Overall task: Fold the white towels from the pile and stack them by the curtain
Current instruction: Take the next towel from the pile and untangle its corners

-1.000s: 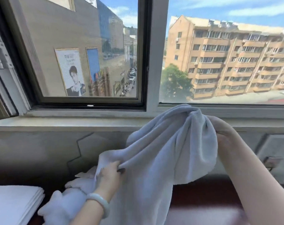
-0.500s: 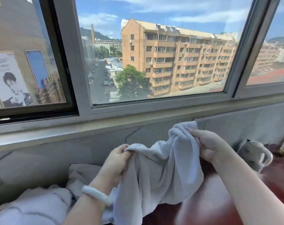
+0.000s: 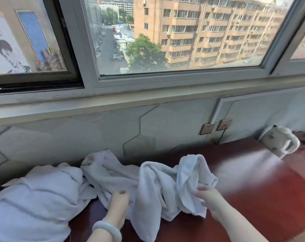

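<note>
Red-brown worktop (image 3: 253,193) under window (image 3: 183,32) | crumpled white towel (image 3: 157,186) | left hand (image 3: 118,206) fingers grip it | right hand (image 3: 209,200) pinches its edge

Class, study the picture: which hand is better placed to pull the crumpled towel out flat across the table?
Probably the right hand. It pinches the towel beside bare table, while the left hand grips it close against the pile.
</note>
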{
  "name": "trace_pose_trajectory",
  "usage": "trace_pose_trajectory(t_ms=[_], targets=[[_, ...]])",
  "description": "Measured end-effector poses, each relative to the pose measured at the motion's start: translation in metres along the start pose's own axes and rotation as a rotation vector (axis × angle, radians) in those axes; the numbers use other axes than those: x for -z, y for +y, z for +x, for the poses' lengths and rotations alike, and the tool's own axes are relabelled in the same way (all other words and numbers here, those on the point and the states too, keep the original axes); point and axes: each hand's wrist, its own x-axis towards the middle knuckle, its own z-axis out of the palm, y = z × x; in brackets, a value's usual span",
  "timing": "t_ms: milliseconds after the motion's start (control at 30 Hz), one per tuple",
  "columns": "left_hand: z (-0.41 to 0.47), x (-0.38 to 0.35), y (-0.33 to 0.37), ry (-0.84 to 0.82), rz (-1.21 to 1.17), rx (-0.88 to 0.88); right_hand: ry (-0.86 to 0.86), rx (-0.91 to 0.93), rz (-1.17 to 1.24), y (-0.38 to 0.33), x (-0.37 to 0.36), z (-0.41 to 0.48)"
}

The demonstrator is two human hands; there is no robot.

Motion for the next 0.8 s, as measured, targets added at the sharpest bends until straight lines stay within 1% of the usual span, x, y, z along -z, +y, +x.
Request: trace_pose_trajectory(t_ms=[67,100,167,200,233,267,333,433,467,500,533,567,633,700,800], targets=[[-0.007,0.002,-0.020,-0.023,-0.046,0.156,-0.026,0.015,-0.291,0.014,-0.018,0.000],[-0.011,-0.001,-0.030,-0.070,-0.090,0.253,-0.007,0.041,-0.475,0.021,-0.027,0.003],[-0.021,-0.003,-0.044,-0.172,-0.213,0.485,0.086,0.086,-0.876,0.036,-0.039,0.011],[-0.024,-0.004,-0.050,-0.218,-0.323,0.573,0.136,0.123,-0.970,0.041,-0.043,0.015],[-0.026,-0.006,-0.057,-0.243,-0.453,0.617,0.174,0.164,-0.969,0.046,-0.044,0.019],[-0.027,-0.009,-0.061,-0.277,-0.577,0.643,0.190,0.206,-0.892,0.050,-0.044,0.026],[-0.024,-0.013,-0.065,-0.246,-0.733,0.652,0.164,0.186,-0.610,0.044,-0.037,0.036],[-0.026,-0.026,-0.052,-0.274,-0.943,0.565,0.046,0.078,-0.144,0.012,-0.004,0.047],[-0.032,-0.031,-0.039,-0.266,-1.016,0.498,-0.016,0.071,0.004,-0.003,0.011,0.046],[-0.039,-0.038,-0.023,-0.245,-1.077,0.404,-0.082,0.086,0.098,-0.020,0.026,0.042],[-0.048,-0.044,-0.004,-0.219,-1.101,0.321,-0.150,0.119,0.153,-0.038,0.042,0.037],[-0.057,-0.050,0.014,-0.202,-1.079,0.224,-0.201,0.160,0.158,-0.056,0.056,0.032],[-0.080,-0.061,0.052,-0.191,-1.044,0.028,-0.257,0.250,0.166,-0.091,0.088,0.024],[-0.106,-0.068,0.091,-0.154,-0.999,-0.198,-0.272,0.356,0.223,-0.123,0.125,0.018],[-0.142,-0.066,0.140,-0.011,-0.950,-0.530,-0.271,0.513,0.241,-0.165,0.174,0.009]])
